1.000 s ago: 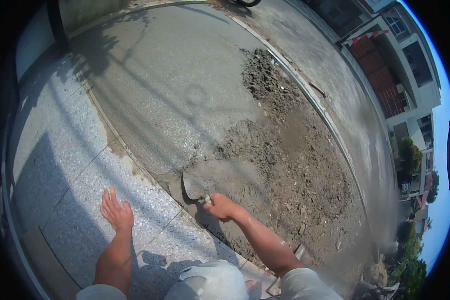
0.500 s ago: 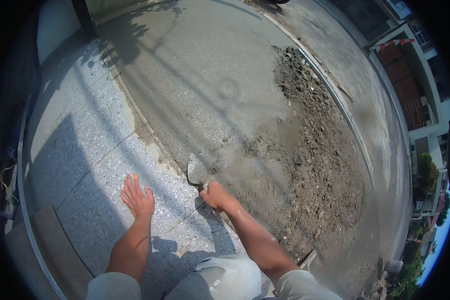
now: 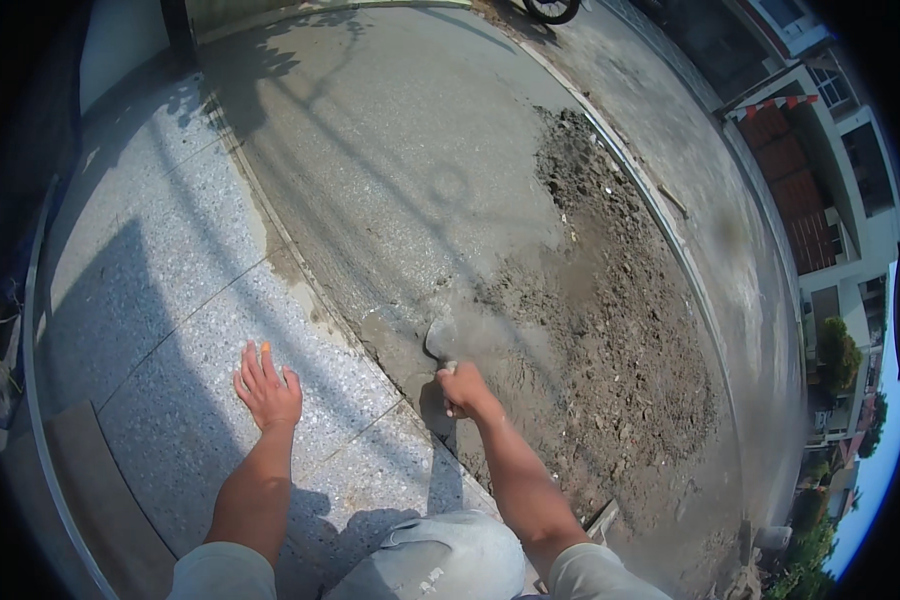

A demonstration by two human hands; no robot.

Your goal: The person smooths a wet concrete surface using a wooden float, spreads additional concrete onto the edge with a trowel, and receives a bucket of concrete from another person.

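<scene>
My right hand (image 3: 461,390) is closed round the handle of a trowel (image 3: 441,340). Its grey blade is over the wet concrete (image 3: 370,180), a short way right of the edge of the speckled terrazzo floor (image 3: 200,270). Whether the blade presses into the concrete is hard to make out. My left hand (image 3: 269,388) is on the terrazzo with its fingers spread, holding nothing. Something orange is around one of its fingertips. Smooth concrete spreads ahead of the trowel, and rough brown rubble and soil (image 3: 630,340) lie to its right.
A straight pale kerb (image 3: 660,200) borders the rubble, with a road (image 3: 730,220) beyond. A motorcycle wheel (image 3: 552,8) shows at the top. At the lower left are a brown board (image 3: 100,470) and a curved metal rail (image 3: 45,420). Buildings stand at the far right.
My right hand has carried the trowel rightward, away from the terrazzo edge and over the wet concrete. My left hand stays spread at nearly the same spot. The view has shifted slightly.
</scene>
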